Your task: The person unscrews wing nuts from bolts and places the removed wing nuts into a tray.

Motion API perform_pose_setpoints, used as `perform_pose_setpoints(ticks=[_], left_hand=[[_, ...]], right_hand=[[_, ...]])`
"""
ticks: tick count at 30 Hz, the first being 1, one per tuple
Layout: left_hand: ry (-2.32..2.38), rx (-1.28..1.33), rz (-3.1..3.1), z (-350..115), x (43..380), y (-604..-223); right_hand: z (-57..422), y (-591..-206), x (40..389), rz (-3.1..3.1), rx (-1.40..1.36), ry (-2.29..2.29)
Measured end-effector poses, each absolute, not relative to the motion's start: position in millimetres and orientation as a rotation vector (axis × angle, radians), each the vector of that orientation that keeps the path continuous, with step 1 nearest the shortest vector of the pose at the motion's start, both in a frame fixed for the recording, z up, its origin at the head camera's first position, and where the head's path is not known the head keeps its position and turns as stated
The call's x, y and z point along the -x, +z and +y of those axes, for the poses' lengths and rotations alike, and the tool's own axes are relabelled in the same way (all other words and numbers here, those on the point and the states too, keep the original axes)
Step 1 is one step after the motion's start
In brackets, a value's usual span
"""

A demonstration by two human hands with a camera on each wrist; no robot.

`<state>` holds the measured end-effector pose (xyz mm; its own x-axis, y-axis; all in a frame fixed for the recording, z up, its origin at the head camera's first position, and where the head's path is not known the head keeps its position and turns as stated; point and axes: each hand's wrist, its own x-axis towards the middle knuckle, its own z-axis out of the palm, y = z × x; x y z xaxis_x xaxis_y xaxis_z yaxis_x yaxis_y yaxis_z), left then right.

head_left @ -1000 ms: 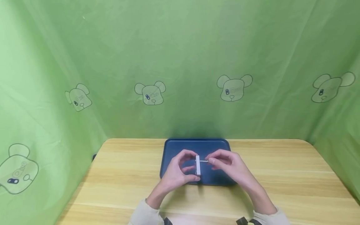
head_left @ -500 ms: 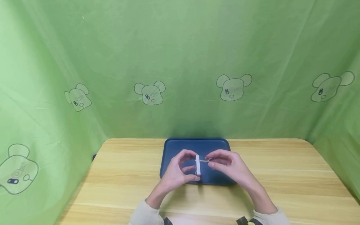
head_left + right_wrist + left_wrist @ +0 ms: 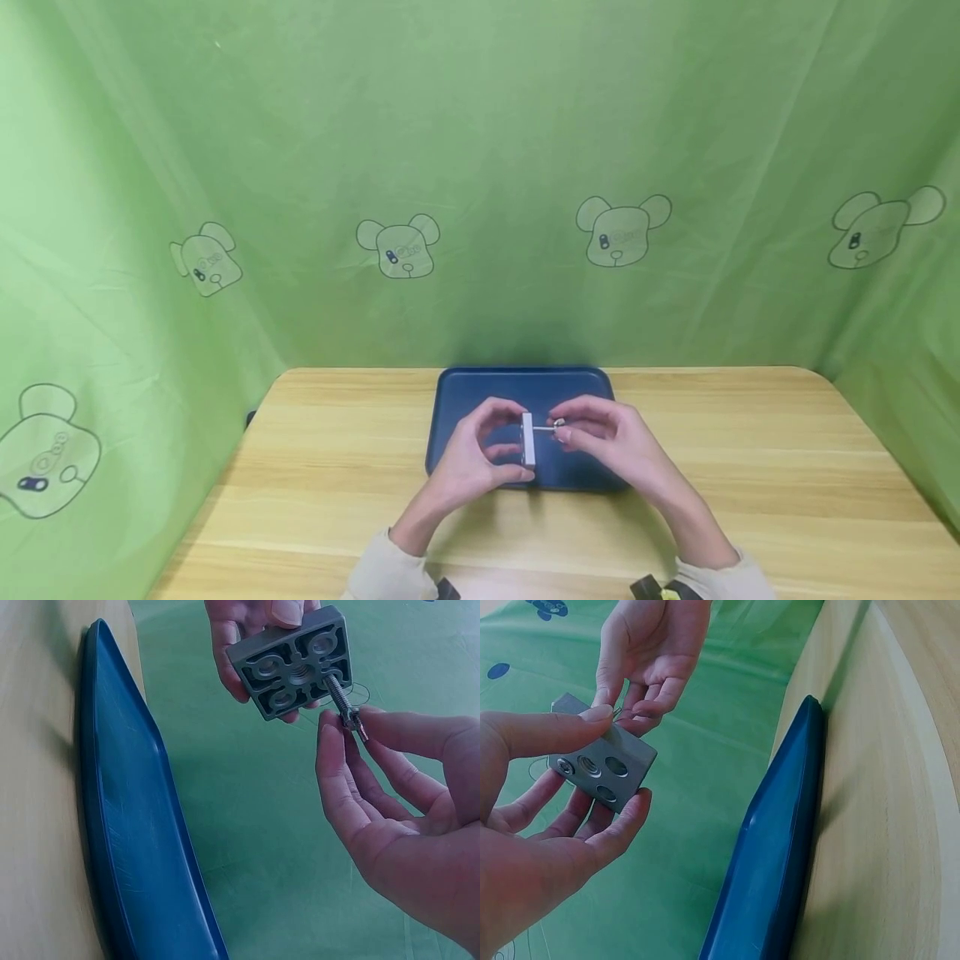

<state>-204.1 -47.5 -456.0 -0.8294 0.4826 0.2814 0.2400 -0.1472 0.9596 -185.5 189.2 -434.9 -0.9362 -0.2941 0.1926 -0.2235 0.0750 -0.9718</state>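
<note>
My left hand [image 3: 472, 454] grips a square grey metal block [image 3: 292, 664] by its edges, above the tray. One face, in the left wrist view, has several round holes and a screw head [image 3: 565, 766] sunk near a corner. From the ribbed opposite face a threaded screw [image 3: 337, 691] sticks out toward my right hand [image 3: 603, 433]. On the screw's free end sits a small metal nut [image 3: 349, 718] with a projecting wing, apart from the block. The thumb and fingertips of my right hand pinch this nut.
A blue tray [image 3: 480, 385] lies on the wooden table [image 3: 750, 467] beneath both hands. Green curtains [image 3: 495, 125] with bear-head prints stand behind the table and at both sides.
The small nut has turned on the screw as my right fingers shift slightly around it. My left hand and the block stay in place.
</note>
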Motion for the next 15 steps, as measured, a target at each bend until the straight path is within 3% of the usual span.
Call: perform_pose_setpoints(ticks=[15], left_hand=[[2.096,-0.841,1.937,-47.5,203.4,-455.5]], right_hand=[[189.6,-435.9,185.3,2.292,0.513,-2.004]])
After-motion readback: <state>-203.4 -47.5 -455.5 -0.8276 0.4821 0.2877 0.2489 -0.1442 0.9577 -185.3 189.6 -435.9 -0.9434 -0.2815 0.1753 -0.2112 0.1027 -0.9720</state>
